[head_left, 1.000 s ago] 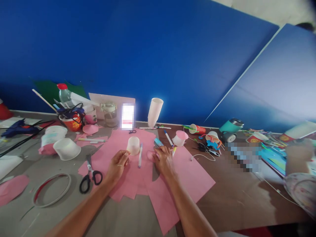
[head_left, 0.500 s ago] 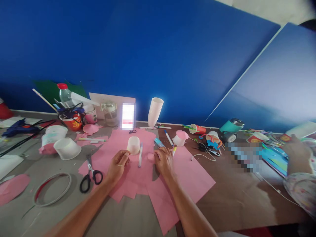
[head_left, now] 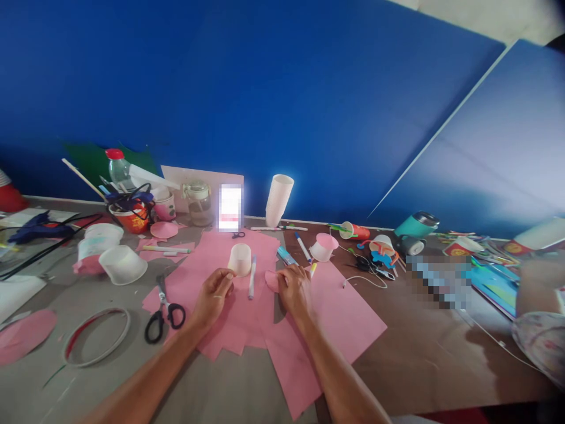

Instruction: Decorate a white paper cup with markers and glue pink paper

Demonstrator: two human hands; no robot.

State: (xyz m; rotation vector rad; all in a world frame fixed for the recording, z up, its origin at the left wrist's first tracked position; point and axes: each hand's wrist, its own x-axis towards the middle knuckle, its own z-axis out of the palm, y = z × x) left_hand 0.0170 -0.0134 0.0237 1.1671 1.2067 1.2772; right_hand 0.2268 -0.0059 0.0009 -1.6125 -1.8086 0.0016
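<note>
Pink paper (head_left: 339,318) is lying spread over the middle of the worktop (head_left: 424,365), and I am resting both hands on it. My left hand (head_left: 214,294) is curling loosely, its fingers (head_left: 226,275) drawn together and just touching the base of the small upturned cup (head_left: 239,259) at its 1 o'clock; they are not wrapping around it. My right hand (head_left: 295,288) is pressing flat, fingers together, on a small pink cut-out circle (head_left: 271,280) at its 9 o'clock. A blue pen (head_left: 251,277) is lying between the two hands. Judging by this, the circle is already cut and the cup is standing ready, but the two are not yet joined. The scissors (head_left: 163,309) are lying apart at 9 o'clock of my left hand, untouched. Another person's hand is showing at the far right edge.
</note>
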